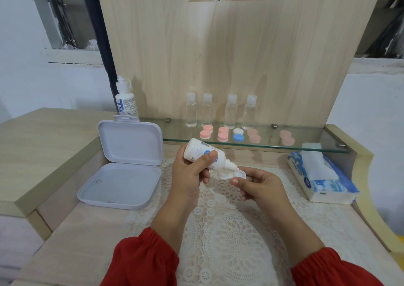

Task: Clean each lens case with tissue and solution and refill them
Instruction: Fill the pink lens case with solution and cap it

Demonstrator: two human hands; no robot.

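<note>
One upright bottle [126, 99], label letters "EYE".

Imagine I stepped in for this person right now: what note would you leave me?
Left hand: grips the solution bottle, tilted, nozzle over the open lens case.
Right hand: fingers pinch that white case above the lace mat.
Glass shelf: capped cases, three of them clear to see, with four clear bottles behind.
Tissue pack: at right.
Done: cannot tell which cases are finished.
Left: fill this one, cap it, do the rest.

Wooden table [65, 237], lace mat [229, 231], open white box [122, 176], tissue pack [323, 176]
</note>
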